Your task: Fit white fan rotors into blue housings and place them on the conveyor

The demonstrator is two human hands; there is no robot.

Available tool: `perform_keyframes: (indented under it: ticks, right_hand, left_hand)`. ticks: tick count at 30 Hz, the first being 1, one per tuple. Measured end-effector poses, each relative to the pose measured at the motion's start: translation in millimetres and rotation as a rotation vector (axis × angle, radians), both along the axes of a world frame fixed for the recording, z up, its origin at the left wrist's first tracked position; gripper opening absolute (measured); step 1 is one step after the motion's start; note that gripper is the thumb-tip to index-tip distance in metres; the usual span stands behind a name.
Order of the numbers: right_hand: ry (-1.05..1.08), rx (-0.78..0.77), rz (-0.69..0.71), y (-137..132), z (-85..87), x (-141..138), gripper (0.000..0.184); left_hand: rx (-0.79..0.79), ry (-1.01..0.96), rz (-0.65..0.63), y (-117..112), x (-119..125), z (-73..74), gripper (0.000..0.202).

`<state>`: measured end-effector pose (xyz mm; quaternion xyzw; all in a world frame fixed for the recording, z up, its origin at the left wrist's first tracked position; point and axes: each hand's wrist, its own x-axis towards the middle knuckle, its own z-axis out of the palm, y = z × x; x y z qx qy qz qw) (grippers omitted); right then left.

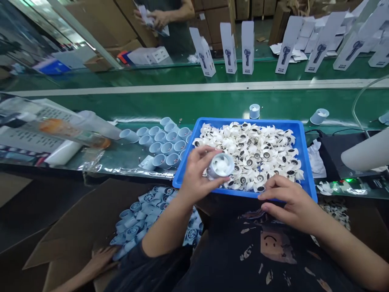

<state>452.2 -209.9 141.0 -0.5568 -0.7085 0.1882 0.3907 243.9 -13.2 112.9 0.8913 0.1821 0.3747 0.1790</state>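
1. The left hand (197, 174) is clamping a pale blue cup (223, 165) between thumb and fingers, holding it above the left-front part of the blue tray (306, 158).
2. The cup is showing its round mouth to the wearer's head; its long axis is running roughly along the line of sight, so its length is looking foreshortened. White blades are showing inside; how deep they are sitting, I cannot tell.
3. The right hand (288, 198) is hovering at the tray's near edge, right of the middle, its thumb and fingers apart with nothing visible between them. Whether a fingertip is touching the rim, I cannot tell.
4. The key relation is running along the tray's near side: the cup is lying to the left of the right fingertips and a little farther from the wearer's body, and those fingertips are pointing leftward. The left hand is already gripping it; the right is standing apart from it.
5. Loose white fan wheels (243, 142) are filling the tray, with some lying just beyond the right hand's fingers.
6. More cups (167, 148) are standing to the tray's left, while one single cup (254, 110) is standing just behind its far rim.
7. Below the tray's left end, a co-worker's hand (105, 259) is resting beside heaped blue housings (148, 211).
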Motion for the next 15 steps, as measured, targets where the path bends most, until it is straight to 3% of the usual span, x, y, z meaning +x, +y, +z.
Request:
perform_keyframes:
  ticks: [2,5,8,12,15]
  right_hand:
    - [0.028,-0.027,-0.012,-5.7,-6.1,1.5,0.014]
    - [0.065,-0.043,-0.01,-12.4,-7.7,-0.2,0.014]
    - [0.043,-0.033,-0.001,-15.5,-4.8,-3.6,0.015]
    - [-0.021,0.056,0.003,-22.4,-5.1,1.4,0.018]
    - [-0.094,0.12,0.015,-40.7,-10.2,21.0,0.026]
  left_hand:
    - [-0.041,0.135,0.12,37.2,20.6,10.2,0.052]
    - [-0.163,0.372,0.373,93.3,72.7,25.8,0.053]
    - [-0.195,0.466,0.421,133.0,124.2,34.2,0.063]
    - [-0.282,0.644,0.419,156.1,160.9,33.9,0.041]
    - [-0.307,0.698,0.401,157.0,162.2,36.9,0.046]
